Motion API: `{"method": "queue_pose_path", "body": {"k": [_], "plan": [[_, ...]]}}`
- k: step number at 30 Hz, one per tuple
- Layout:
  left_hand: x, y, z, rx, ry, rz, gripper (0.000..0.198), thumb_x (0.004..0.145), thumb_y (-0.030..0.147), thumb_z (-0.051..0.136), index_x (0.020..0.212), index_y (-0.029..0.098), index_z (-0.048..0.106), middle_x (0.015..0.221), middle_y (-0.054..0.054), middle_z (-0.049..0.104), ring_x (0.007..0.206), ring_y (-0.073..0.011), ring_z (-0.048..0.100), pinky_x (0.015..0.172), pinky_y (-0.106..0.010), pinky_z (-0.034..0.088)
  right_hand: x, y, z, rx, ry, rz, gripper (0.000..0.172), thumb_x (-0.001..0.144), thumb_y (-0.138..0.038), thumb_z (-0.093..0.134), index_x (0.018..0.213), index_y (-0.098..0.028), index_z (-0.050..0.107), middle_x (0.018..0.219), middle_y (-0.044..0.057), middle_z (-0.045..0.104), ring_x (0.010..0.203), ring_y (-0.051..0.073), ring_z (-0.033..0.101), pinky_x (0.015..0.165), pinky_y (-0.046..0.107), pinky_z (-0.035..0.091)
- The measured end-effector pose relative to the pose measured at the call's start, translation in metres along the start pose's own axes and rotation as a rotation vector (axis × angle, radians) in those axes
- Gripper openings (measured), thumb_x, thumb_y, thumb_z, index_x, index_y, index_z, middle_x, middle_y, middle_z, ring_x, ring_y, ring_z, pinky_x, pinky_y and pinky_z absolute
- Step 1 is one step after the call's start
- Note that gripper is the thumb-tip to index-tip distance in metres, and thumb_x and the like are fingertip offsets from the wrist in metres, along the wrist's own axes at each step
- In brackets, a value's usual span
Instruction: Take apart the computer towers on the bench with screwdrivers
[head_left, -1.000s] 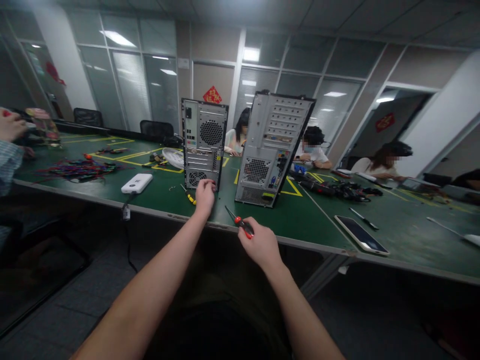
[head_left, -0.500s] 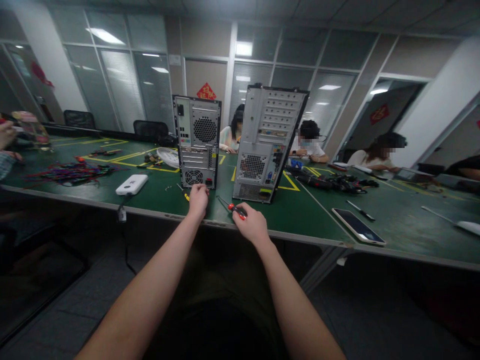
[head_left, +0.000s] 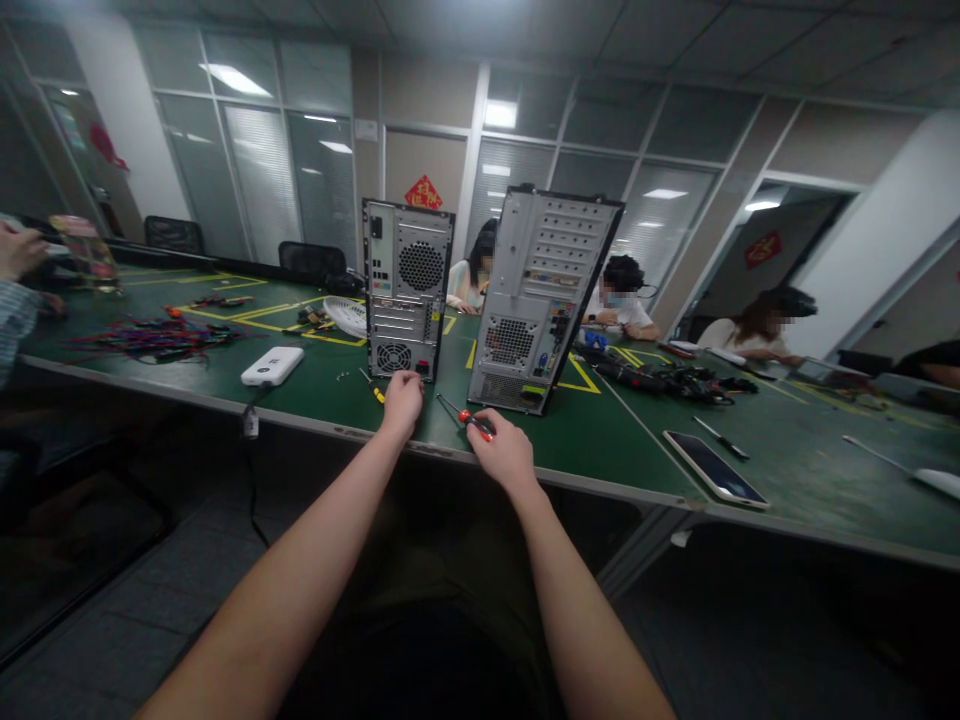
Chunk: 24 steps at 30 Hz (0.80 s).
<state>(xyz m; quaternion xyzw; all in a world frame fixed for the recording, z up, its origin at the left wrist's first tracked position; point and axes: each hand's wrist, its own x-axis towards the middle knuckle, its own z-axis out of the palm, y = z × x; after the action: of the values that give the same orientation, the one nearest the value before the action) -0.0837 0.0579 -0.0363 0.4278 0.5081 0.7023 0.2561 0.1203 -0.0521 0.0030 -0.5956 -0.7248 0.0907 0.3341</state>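
Observation:
My right hand is wrapped round the red and black handle of a screwdriver; its thin shaft points away to the left, over the green tabletop. My left hand has its fingers curled together in front of the bottom edge of the smaller computer tower; what they hold, if anything, is hidden. Beside that hand lies a second screwdriver with a yellow and black handle. A taller computer tower stands upright just right of the smaller one, and both show their back panels.
A white power bank with a cable lies left, near a heap of coloured wires. On the right are black cables, a phone and a pen. Several people sit around; a white basket is behind the smaller tower.
The camera's view has tilted up and turned slightly left, so the scene sits a little lower and further right. My hands keep about the same places by the towers.

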Motion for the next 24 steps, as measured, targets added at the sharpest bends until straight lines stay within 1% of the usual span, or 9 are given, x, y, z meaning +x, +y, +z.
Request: {"method": "queue_pose_path", "body": {"k": [3, 6, 8, 10, 13, 16, 20, 24], "plan": [[-0.004, 0.007, 0.000, 0.044, 0.021, -0.037, 0.008, 0.082, 0.022, 0.061, 0.088, 0.022, 0.065, 0.077, 0.000, 0.065, 0.076, -0.0181, 0.062, 0.074, -0.028, 0.048, -0.002, 0.007, -0.001, 0.122, 0.026, -0.046, 0.023, 0.092, -0.041, 0.061, 0.105, -0.029, 0.075, 0.089, 0.001, 0.077, 0.082, 0.021, 0.069, 0.074, 0.029, 0.048], [-0.010, 0.015, 0.001, 0.118, -0.029, -0.016, 0.006, 0.080, 0.020, 0.067, 0.085, 0.021, 0.069, 0.081, -0.002, 0.070, 0.081, -0.0202, 0.065, 0.082, -0.032, 0.050, -0.006, 0.020, -0.006, 0.192, 0.031, -0.090, 0.033, 0.093, -0.048, 0.056, 0.106, -0.023, 0.074, 0.078, 0.000, 0.070, 0.071, 0.019, 0.063, 0.068, 0.027, 0.046], [-0.014, 0.019, 0.003, 0.158, -0.126, 0.011, 0.004, 0.080, 0.021, 0.071, 0.084, 0.020, 0.070, 0.083, -0.004, 0.073, 0.082, -0.0213, 0.067, 0.084, -0.034, 0.051, -0.010, 0.030, -0.011, 0.335, 0.056, -0.108, 0.038, 0.091, -0.051, 0.059, 0.105, -0.020, 0.074, 0.071, -0.001, 0.064, 0.065, 0.018, 0.057, 0.063, 0.027, 0.043], [-0.018, 0.021, 0.005, 0.159, -0.243, 0.045, 0.011, 0.079, 0.024, 0.077, 0.088, 0.019, 0.072, 0.085, -0.005, 0.075, 0.083, -0.0217, 0.069, 0.085, -0.035, 0.053, -0.014, 0.038, -0.016, 0.414, 0.070, -0.108, 0.041, 0.090, -0.054, 0.061, 0.106, -0.018, 0.074, 0.070, -0.001, 0.061, 0.063, 0.017, 0.052, 0.061, 0.028, 0.041], [-0.021, 0.021, 0.005, 0.101, -0.402, 0.067, 0.026, 0.077, 0.025, 0.083, 0.099, 0.019, 0.073, 0.090, -0.007, 0.078, 0.086, -0.0215, 0.073, 0.086, -0.035, 0.055, -0.021, 0.045, -0.023, 0.451, 0.072, -0.122, 0.041, 0.089, -0.052, 0.064, 0.107, -0.017, 0.074, 0.071, -0.001, 0.060, 0.063, 0.016, 0.050, 0.061, 0.028, 0.039], [-0.023, 0.021, 0.003, 0.045, -0.503, 0.081, 0.028, 0.078, 0.025, 0.083, 0.103, 0.018, 0.073, 0.091, -0.007, 0.080, 0.089, -0.0217, 0.075, 0.091, -0.036, 0.057, -0.025, 0.046, -0.025, 0.459, 0.066, -0.142, 0.039, 0.090, -0.050, 0.064, 0.107, -0.017, 0.074, 0.073, 0.000, 0.062, 0.064, 0.017, 0.051, 0.062, 0.028, 0.040], [-0.023, 0.022, 0.000, 0.004, -0.564, 0.095, 0.025, 0.080, 0.028, 0.081, 0.102, 0.018, 0.074, 0.093, -0.009, 0.081, 0.093, -0.0236, 0.077, 0.092, -0.038, 0.057, -0.026, 0.045, -0.024, 0.459, 0.059, -0.155, 0.036, 0.091, -0.048, 0.064, 0.107, -0.018, 0.074, 0.076, 0.001, 0.065, 0.066, 0.017, 0.053, 0.064, 0.029, 0.041], [-0.024, 0.025, -0.002, -0.014, -0.558, 0.085, 0.021, 0.082, 0.027, 0.077, 0.100, 0.017, 0.076, 0.093, -0.010, 0.082, 0.093, -0.0240, 0.078, 0.094, -0.039, 0.058, -0.025, 0.045, -0.023, 0.460, 0.064, -0.164, 0.036, 0.091, -0.048, 0.064, 0.106, -0.018, 0.074, 0.073, 0.000, 0.062, 0.065, 0.017, 0.052, 0.063, 0.029, 0.041]]}}
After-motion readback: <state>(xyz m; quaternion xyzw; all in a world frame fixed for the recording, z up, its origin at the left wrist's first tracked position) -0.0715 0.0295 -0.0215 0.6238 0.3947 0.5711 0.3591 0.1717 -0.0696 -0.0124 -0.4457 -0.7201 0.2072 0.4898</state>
